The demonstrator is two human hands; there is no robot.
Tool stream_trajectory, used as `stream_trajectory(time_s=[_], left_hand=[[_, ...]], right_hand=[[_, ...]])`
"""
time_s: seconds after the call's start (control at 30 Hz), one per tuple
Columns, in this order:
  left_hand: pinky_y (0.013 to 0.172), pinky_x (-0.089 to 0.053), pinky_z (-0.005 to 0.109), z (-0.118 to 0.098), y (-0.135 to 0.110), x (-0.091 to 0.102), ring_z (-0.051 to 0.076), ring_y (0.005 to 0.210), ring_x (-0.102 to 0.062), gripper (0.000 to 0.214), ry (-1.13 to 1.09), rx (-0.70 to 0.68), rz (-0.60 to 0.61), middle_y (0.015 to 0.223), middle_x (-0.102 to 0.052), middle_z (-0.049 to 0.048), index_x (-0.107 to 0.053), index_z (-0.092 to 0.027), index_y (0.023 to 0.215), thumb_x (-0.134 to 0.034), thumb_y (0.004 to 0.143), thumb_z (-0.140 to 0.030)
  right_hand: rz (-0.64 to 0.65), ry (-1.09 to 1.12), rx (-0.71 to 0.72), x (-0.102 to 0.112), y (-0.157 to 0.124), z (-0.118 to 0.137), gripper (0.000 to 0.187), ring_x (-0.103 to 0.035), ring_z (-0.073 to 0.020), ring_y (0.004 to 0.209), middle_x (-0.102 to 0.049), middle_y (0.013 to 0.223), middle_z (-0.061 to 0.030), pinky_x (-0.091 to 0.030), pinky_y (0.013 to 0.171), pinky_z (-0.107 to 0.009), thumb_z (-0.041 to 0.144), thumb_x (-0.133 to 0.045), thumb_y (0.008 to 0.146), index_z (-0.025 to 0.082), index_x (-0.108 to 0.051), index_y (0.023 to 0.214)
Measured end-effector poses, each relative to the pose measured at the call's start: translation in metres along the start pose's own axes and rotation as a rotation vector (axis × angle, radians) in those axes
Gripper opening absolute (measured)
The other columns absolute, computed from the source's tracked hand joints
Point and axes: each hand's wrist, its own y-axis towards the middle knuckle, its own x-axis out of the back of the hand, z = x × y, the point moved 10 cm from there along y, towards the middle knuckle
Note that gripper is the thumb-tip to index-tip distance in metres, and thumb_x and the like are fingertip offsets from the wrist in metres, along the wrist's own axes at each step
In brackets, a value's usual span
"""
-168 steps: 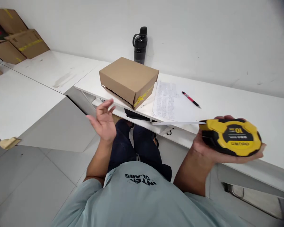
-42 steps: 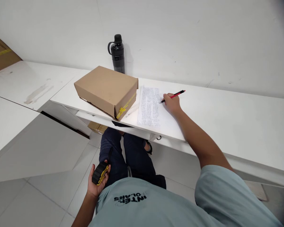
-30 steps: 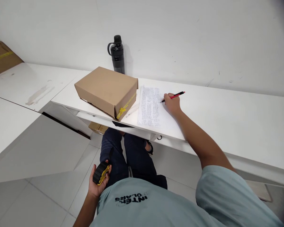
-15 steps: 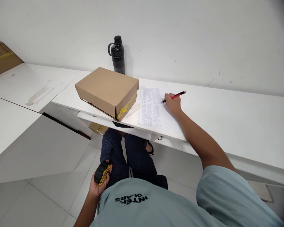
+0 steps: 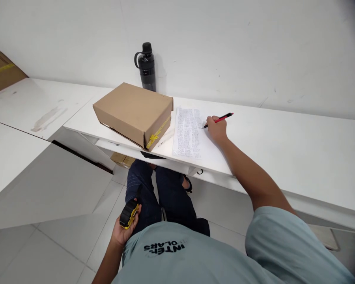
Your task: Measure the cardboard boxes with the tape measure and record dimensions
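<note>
1. A white surface (image 5: 292, 157) is running along a pale wall (image 5: 254, 43), carrying a cardboard box (image 5: 133, 107).
2. The right hand (image 5: 217, 129) is gripping a red-and-black pen (image 5: 226, 116), pointing down at handwritten paper (image 5: 187, 134) right of the box.
3. The left hand (image 5: 123, 233) is clasping a black-and-yellow tape measure (image 5: 128, 213) at near left.

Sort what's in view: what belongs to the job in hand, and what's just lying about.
In use:
- pen, in the right hand, tip at the paper
- paper, partly covered in writing
- tape measure, in the left hand

Apparently just lying about, untouched:
- cardboard box
- black bottle, behind it
- taped carton, far left
</note>
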Motion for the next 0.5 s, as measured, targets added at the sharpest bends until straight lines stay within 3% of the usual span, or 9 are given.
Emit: stream_trajectory(time_s=[0.27, 0.5], left_hand=[[0.102, -0.063, 0.042, 0.0001, -0.0004, 0.0013, 0.032, 0.134, -0.068, 0.054, -0.008, -0.004, 0.009, 0.14, -0.074, 0.0165, -0.076, -0.015, 0.133, -0.031, 0.104, -0.014], [0.104, -0.062, 0.043, -0.0005, 0.001, 0.0049, 0.032, 0.134, -0.069, 0.051, -0.004, 0.011, 0.001, 0.138, -0.075, 0.0165, -0.077, -0.016, 0.132, -0.033, 0.105, -0.014]], right_hand=[[-0.025, -0.013, 0.0, 0.0026, -0.0013, 0.0011, 0.037, -0.048, -0.012, 0.062, -0.048, 0.058, 0.0023, -0.043, 0.066, -0.029, 0.022, -0.058, 0.09, 0.022, -0.04, 0.058], [-0.022, -0.032, 0.013, 0.0044, 0.0004, 0.001, 0.04, -0.048, -0.0126, 0.063, -0.044, 0.056, 0.003, -0.038, 0.063, -0.028, 0.02, -0.057, 0.088, 0.023, -0.033, 0.056]])
